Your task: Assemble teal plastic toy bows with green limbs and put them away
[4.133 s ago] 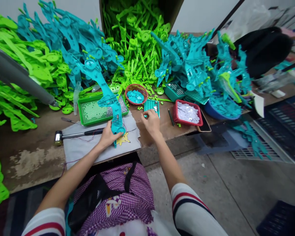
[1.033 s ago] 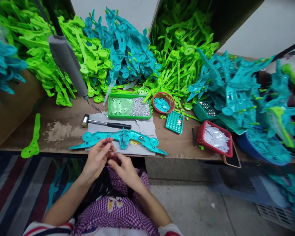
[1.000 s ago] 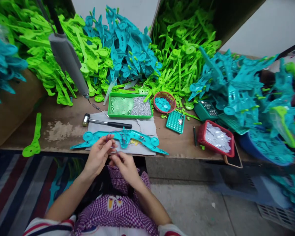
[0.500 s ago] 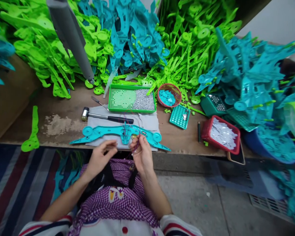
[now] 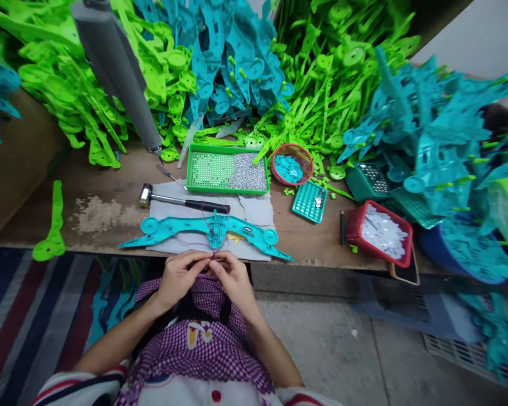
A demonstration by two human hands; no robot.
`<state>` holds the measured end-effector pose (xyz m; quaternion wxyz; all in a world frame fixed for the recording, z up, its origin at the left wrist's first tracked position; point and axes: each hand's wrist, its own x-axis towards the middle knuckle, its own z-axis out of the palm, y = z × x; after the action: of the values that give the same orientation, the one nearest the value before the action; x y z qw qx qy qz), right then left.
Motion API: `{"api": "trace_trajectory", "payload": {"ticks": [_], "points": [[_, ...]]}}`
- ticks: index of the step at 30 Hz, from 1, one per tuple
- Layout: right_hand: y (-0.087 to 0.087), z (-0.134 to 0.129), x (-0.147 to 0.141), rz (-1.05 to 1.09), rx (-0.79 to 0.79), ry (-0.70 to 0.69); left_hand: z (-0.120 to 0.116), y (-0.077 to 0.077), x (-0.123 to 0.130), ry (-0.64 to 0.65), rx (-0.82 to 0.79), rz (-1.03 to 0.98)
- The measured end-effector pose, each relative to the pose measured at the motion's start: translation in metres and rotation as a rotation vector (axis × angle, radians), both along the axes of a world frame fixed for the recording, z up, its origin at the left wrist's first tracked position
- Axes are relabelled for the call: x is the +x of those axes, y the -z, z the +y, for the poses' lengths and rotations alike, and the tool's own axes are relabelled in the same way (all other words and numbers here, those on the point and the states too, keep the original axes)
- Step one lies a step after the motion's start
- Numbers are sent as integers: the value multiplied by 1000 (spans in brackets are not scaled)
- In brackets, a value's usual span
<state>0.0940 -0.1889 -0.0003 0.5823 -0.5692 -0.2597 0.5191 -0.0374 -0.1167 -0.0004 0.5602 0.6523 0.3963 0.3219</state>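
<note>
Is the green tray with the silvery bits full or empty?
Neither: it's partly filled. Silvery bits cover the right part of the green tray, while its perforated floor shows on the left.

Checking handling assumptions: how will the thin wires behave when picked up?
The wires probably flop: they curve in loose loops. Likely light, being so thin. They may snag or tug the blue part, since loops lie across it.
</note>
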Motion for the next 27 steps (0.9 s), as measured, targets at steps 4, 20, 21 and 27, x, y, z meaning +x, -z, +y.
{"api": "trace_trajectory", "payload": {"ticks": [4,20,21,27], "points": [[1,-2,9,-224,12,45,3,1,-4,19,-139,-49],[-5,-122,155,-805,-102,1349,51,-4,-81,-774,237,-43],[1,-132,159,-823,-161,1363,54,-8,-81,-785,241,-66],[49,-178,161,-793,-653,1273,77,-40,-75,-736,368,-85]]}}
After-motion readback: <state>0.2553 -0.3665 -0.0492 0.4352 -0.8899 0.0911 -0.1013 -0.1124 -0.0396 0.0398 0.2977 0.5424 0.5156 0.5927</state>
